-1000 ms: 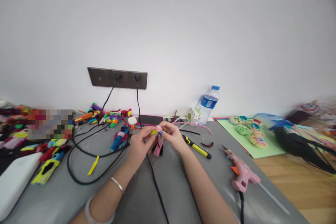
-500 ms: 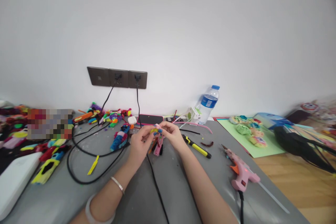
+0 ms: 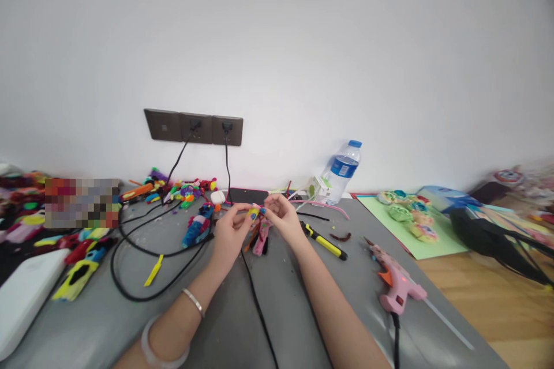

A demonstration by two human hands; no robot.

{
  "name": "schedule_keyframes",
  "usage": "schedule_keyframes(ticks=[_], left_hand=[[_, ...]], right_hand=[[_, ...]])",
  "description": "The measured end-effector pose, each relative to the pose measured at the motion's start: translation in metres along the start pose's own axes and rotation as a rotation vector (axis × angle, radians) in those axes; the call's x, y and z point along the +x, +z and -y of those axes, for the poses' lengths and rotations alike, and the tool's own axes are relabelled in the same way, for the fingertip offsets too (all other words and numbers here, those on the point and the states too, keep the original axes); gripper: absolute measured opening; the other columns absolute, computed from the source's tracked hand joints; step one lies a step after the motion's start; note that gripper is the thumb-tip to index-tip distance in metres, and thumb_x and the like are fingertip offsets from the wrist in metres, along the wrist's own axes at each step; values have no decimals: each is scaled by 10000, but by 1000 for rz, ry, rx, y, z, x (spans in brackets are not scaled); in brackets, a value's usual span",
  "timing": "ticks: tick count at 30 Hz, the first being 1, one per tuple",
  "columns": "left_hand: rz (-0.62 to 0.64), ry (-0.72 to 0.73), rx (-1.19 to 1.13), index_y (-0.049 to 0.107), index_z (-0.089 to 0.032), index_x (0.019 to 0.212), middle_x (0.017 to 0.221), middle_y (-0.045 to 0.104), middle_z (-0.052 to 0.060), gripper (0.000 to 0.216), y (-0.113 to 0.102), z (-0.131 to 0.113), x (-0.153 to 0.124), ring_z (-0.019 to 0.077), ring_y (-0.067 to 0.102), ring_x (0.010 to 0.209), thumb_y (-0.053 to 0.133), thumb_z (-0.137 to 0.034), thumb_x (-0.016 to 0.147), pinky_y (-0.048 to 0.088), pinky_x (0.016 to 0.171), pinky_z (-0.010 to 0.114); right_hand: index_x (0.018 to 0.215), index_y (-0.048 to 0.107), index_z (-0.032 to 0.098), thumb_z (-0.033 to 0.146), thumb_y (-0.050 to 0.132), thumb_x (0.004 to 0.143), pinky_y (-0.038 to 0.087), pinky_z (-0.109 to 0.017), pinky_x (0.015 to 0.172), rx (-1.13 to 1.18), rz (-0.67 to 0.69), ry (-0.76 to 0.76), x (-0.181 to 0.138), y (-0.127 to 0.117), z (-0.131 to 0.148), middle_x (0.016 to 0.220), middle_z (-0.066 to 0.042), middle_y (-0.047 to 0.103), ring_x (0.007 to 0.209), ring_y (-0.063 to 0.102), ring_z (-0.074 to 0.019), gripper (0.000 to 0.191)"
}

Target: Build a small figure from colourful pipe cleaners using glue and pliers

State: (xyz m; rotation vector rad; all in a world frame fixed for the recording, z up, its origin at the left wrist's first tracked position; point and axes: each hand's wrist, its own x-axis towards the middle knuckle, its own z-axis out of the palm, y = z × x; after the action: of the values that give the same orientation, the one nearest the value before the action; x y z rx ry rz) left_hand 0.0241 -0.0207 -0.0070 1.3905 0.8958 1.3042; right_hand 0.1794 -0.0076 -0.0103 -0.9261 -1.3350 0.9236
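Note:
Both hands meet above the middle of the grey table [image 3: 216, 311]. My left hand [image 3: 229, 236] pinches a small yellow-and-blue craft piece [image 3: 255, 212] between thumb and fingers. At the blue end of that piece, the curled fingers and thumb of my right hand [image 3: 283, 222] close in; their exact contact is too small to make out. A pink fuzzy craft figure [image 3: 261, 237] shows just beneath the hands, its upper part hidden by them. To the left lies a blue fuzzy figure [image 3: 198, 228].
A yellow utility knife [image 3: 326, 243] lies right of my forearm, and farther right a pink glue gun [image 3: 400, 288]. A water bottle [image 3: 345, 170] leans against the wall. Black cables [image 3: 142, 300] loop at left. A white box-like device [image 3: 30, 300] sits front left.
The small piece has turned in my fingers, showing more of its yellow side. My right fingers have loosened slightly and shifted right. The table items stay put.

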Motion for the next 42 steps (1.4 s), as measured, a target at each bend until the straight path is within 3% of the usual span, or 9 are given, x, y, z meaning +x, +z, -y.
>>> schedule_keyframes(ticks=[7, 16, 25, 29, 42], left_hand=[[8, 68, 217, 643, -192, 914, 726, 751, 25, 138, -3, 2, 0, 194, 727, 681, 610, -271, 806, 576, 614, 263], [-12, 209, 466, 659, -209, 893, 810, 752, 18, 148, -4, 2, 1, 159, 710, 635, 581, -169, 773, 575, 612, 246], [64, 272, 459, 663, -205, 1008, 913, 750, 49, 250, -7, 5, 1, 177, 723, 741, 642, -197, 760, 600, 700, 280], [27, 297, 520, 671, -206, 986, 931, 750, 55, 233, -7, 5, 2, 178, 719, 744, 600, -161, 769, 590, 704, 279], [-27, 298, 632, 661, -196, 904, 771, 734, 30, 157, -6, 3, 3, 167, 691, 628, 590, -169, 767, 552, 635, 254]], right_hand=[[875, 666, 219, 275, 613, 850, 399, -279, 573, -355, 46, -255, -4, 2, 9, 813, -34, 569, 645, 484, -142, 82], [803, 594, 205, 130, 539, 823, 406, -263, 596, -466, 106, -264, -6, 3, 10, 805, -21, 555, 685, 529, -146, 96], [789, 573, 204, 121, 537, 789, 401, -251, 585, -489, 57, -254, -6, 1, 8, 753, -1, 555, 650, 523, -135, 91], [794, 570, 207, 123, 538, 799, 400, -248, 584, -468, 66, -248, -7, 1, 7, 745, 3, 553, 643, 520, -133, 90], [883, 533, 207, 149, 459, 885, 416, -261, 645, -586, 144, -284, -10, 5, 14, 824, -24, 533, 720, 516, -157, 94]])
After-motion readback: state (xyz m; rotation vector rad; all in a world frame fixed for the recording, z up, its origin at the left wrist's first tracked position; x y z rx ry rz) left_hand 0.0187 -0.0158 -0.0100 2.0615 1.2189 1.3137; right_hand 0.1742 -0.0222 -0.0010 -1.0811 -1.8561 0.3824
